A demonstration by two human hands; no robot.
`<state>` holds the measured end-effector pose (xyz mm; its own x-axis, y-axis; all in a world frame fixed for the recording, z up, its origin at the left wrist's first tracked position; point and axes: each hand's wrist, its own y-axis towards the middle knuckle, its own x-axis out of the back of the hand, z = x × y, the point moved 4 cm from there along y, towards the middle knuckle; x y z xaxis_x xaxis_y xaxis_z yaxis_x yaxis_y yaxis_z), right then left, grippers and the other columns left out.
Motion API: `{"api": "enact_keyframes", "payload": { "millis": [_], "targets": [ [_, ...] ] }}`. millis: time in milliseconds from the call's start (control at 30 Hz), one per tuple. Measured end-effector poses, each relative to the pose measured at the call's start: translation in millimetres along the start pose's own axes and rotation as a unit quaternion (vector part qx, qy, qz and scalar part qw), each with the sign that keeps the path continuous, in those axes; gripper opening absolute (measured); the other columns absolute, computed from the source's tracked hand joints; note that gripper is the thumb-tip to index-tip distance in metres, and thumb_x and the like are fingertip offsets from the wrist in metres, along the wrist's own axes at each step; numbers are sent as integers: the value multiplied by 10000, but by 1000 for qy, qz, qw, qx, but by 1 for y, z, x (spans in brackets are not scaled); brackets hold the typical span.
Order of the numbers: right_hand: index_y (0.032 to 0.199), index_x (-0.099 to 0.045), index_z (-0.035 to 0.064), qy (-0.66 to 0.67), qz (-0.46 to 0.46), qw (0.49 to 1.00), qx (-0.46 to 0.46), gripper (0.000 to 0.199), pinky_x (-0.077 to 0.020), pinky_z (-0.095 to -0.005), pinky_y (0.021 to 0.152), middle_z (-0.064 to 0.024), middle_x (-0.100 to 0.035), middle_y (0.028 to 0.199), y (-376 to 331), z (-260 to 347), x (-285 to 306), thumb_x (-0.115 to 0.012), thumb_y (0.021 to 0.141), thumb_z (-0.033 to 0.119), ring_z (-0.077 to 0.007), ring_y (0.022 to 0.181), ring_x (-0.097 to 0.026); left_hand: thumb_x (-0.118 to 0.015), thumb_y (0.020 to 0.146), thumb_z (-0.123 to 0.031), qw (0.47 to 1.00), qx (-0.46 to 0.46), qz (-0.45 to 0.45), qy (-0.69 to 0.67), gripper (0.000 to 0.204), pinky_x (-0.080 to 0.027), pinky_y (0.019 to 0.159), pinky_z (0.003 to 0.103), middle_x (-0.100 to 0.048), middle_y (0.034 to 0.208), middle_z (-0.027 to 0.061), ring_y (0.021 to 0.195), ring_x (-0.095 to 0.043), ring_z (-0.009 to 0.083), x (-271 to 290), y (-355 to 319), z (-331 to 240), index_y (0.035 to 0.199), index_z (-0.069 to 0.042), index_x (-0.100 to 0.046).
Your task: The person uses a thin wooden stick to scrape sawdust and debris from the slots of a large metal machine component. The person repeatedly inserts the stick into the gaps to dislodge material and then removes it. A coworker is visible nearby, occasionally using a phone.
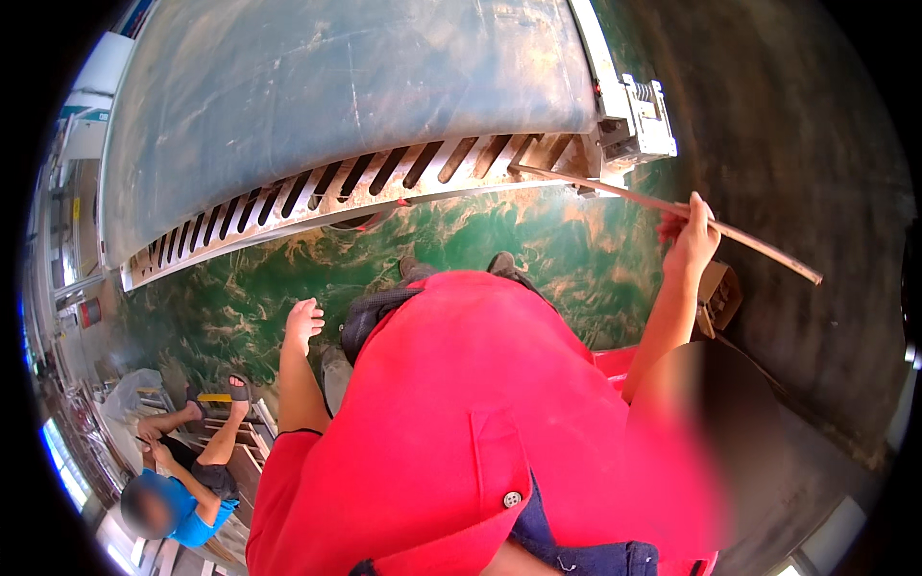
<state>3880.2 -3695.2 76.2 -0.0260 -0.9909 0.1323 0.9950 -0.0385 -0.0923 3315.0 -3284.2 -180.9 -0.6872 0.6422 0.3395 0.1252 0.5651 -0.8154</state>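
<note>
One long wooden strip (663,206) is clenched in the right hand (690,240), its far end at the slotted machine bed (317,187); feeding looks underway, next needing steady alignment. The left hand (303,322) hangs released, touching nothing

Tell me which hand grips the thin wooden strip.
The right hand grips the thin brown wooden strip; the left hand hangs bare, holding nothing.

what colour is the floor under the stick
Green floor, streaked with pale dust; head view.
</note>
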Motion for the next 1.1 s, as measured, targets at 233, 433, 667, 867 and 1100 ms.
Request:
{"api": "enact_keyframes", "payload": {
  "millis": [233, 433, 667, 867, 1100],
  "targets": [
    [703, -588, -2, -60, -13, 994, 93, 332, -358, -222, 338, -51, -561, 536, -34, 70, -36, -560, 939, 231, -103, 393, -518, -545, 904, -403, 999, 47, 4, -2, 376, -486, 637, 333, -640, 944, 59, 720, -608, 180, 2, 7, 30, 1146, -115, -548],
    [720, -595, -8, -126, 14, 987, 101, 341, -364, -220, 349, -53, -566, 552, -49, 78, -57, -556, 942, 247, -99, 408, -523, -544, 906, -400, 999, 39, 10, -6, 375, -489, 641, 337, -639, 925, 58, 716, -608, 181, -3, 9, 29, 1151, -115, -543],
    [679, -577, 9, -115, -7, 987, 108, 360, -365, -218, 343, -33, -549, 528, -57, 81, -59, -578, 934, 264, -87, 399, -517, -541, 909, -394, 999, 29, 13, -17, 377, -489, 628, 331, -638, 916, 55, 700, -608, 180, -3, 11, 30, 1162, -115, -543],
    [694, -590, -4, -123, -15, 986, 108, 379, -342, -220, 338, -40, -537, 519, -59, 86, -65, -580, 937, 287, -92, 389, -500, -543, 908, -391, 999, 51, 10, -3, 379, -494, 644, 335, -640, 925, 50, 714, -613, 180, 3, 8, 39, 1164, -113, -543],
    [603, -580, 11, -157, -16, 978, 137, 432, -333, -227, 359, -14, -510, 476, -64, 84, -81, -622, 918, 304, -57, 381, -468, -547, 907, -398, 999, 38, 9, -12, 391, -498, 649, 335, -641, 933, 59, 723, -614, 180, 3, 11, 36, 1162, -102, -545]
  ]
}}
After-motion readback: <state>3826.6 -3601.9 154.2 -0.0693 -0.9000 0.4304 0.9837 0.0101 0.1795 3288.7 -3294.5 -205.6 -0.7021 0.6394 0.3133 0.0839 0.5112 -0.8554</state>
